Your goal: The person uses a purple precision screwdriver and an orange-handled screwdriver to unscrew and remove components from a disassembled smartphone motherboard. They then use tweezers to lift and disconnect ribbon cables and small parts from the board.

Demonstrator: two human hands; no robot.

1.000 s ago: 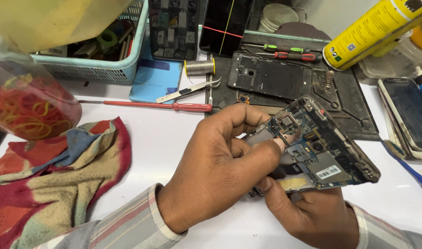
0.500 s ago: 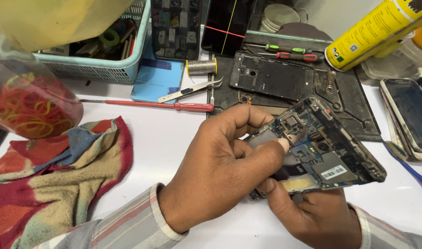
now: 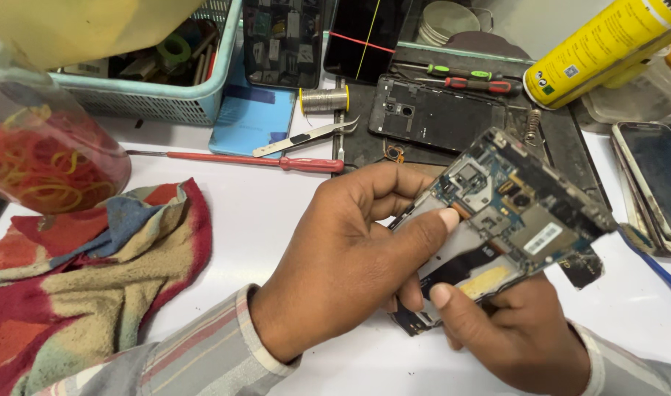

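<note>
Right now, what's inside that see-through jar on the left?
The jar holds a tangle of rubber bands, mostly red with some yellow. Its top is out of view, so whether anything lies deeper among them can't be seen.

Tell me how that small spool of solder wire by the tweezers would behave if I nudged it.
The solder spool lies on its side, so a nudge across its axis would probably set it rolling toward the tweezers or the red screwdriver. Its tightly wound metal wire suggests it is heavy for its size. The flanges look rigid, so it likely would not deform.
</note>
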